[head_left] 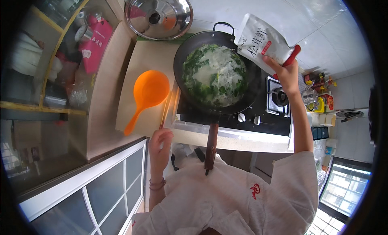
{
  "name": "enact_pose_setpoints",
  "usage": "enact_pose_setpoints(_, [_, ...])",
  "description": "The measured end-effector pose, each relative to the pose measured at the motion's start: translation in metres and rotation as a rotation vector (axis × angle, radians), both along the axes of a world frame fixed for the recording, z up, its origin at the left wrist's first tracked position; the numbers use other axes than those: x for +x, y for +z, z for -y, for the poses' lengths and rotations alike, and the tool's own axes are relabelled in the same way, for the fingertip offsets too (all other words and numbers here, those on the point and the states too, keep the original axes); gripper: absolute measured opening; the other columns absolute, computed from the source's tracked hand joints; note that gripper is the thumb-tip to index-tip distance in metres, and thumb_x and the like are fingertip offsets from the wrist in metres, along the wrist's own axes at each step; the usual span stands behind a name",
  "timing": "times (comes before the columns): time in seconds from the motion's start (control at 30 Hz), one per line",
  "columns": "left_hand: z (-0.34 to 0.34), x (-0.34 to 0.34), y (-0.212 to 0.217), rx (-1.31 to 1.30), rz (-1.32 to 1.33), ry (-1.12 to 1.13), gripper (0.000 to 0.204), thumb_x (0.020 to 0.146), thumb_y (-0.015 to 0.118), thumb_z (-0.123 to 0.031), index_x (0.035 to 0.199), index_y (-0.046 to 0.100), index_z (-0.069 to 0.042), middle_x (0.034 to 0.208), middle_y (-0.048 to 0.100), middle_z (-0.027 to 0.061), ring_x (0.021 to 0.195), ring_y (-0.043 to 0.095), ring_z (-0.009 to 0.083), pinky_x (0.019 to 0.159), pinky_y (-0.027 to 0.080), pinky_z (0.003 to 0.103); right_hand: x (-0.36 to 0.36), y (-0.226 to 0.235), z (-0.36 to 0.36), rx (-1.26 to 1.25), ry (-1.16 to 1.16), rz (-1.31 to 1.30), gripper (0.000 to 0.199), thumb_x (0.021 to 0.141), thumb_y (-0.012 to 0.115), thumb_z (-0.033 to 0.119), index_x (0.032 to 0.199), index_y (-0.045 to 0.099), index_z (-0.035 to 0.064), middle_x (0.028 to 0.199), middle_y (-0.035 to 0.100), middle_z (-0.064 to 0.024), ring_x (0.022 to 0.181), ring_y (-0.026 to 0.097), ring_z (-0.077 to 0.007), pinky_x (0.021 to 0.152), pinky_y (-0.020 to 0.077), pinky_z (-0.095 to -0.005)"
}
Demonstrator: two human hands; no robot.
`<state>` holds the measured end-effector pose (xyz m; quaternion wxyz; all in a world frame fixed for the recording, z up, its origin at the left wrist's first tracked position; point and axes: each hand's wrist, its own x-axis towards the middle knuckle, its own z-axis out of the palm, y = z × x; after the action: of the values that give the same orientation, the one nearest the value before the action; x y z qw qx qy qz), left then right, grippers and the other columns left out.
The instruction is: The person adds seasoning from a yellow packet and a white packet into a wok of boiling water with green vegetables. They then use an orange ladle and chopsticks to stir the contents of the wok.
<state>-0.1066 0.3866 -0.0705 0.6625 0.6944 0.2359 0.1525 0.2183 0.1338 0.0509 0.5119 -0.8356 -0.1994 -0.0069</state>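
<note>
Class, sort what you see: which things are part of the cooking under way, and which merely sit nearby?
In use: right hand holding the white pouch above the wok of greens; left hand at the counter edge by the chopsticks.

Lying about: orange ladle, steel lid, pink packet.

White pouch with red cap tilted above wok; pink packet on shelf.

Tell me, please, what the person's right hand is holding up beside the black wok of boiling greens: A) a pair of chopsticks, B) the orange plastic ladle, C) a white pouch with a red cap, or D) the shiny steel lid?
C: the right hand grips a white pouch with a red cap, raised at the rim of the black wok, while the orange plastic ladle and the shiny steel lid lie untouched.
</note>
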Motion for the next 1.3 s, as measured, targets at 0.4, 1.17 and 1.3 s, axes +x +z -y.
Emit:
enact_pose_setpoints(0.4, [0.018, 0.004, -0.009, 0.013, -0.087, -0.074, 0.017, 0.091, 0.059, -0.008, 0.106, 0.060, 0.001, 0.098, 0.064, 0.0100, 0.093, 0.062, 0.0175, 0.085, 0.050, 0.028, 0.016, 0.008, 0.013, -0.019, 0.038, -0.059, 0.032, 0.079, 0.078, 0.017, 0.101, 0.066, -0.0028, 0.087, 0.068, -0.0031, 0.077, 0.059, -0.0092, 0.070, 0.0479, -0.0247])
enact_pose_setpoints(1.17, [0.050, 0.013, -0.006, -0.010, -0.431, -0.354, 0.034, 0.097, 0.054, -0.024, 0.122, 0.053, -0.001, 0.106, 0.063, 0.0091, 0.092, 0.062, 0.0147, 0.081, 0.049, 0.027, 0.064, -0.018, 0.035, 0.074, -0.018, -0.017, 0.032, 0.079, 0.078, 0.021, 0.098, 0.067, -0.0023, 0.081, 0.067, -0.0021, 0.068, 0.057, -0.0082, 0.061, 0.0461, -0.0260])
enact_pose_setpoints(1.3, [0.070, 0.023, 0.005, -0.180, -0.609, -0.473, 0.040, 0.096, 0.055, -0.030, 0.123, 0.051, -0.001, 0.097, 0.062, 0.0066, 0.087, 0.061, 0.0136, 0.072, 0.051, 0.026, 0.065, -0.025, 0.040, 0.072, -0.009, -0.026, 0.033, 0.078, 0.079, 0.024, 0.095, 0.068, -0.0020, 0.076, 0.065, -0.0015, 0.065, 0.054, -0.0076, 0.059, 0.0446, -0.0250])
